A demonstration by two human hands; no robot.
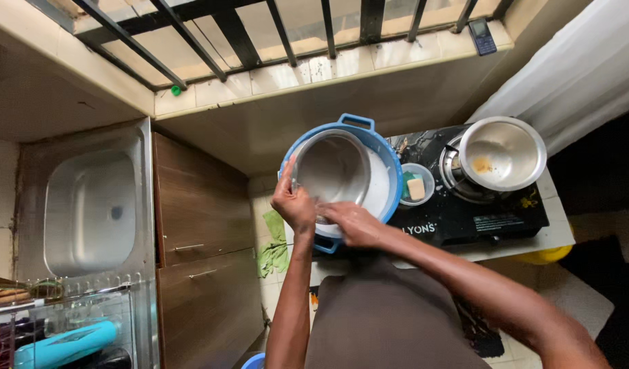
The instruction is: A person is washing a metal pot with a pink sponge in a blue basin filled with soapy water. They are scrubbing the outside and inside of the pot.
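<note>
At the centre of the frame, the left hand (294,202) grips the rim of a steel pot (331,169) tilted inside a blue basin (390,160); the right hand (354,222) presses against the pot's lower edge, its grip unclear.

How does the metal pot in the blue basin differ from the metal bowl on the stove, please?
The pot is tilted in the blue basin, gripped by the left hand with the right hand at its rim; the bowl rests untouched on the stove. The pot looks deeper and straight-walled; the bowl is shallower and rounded. The pot's inside looks plain; the bowl shows a yellowish smear. Both are shiny metal.
</note>
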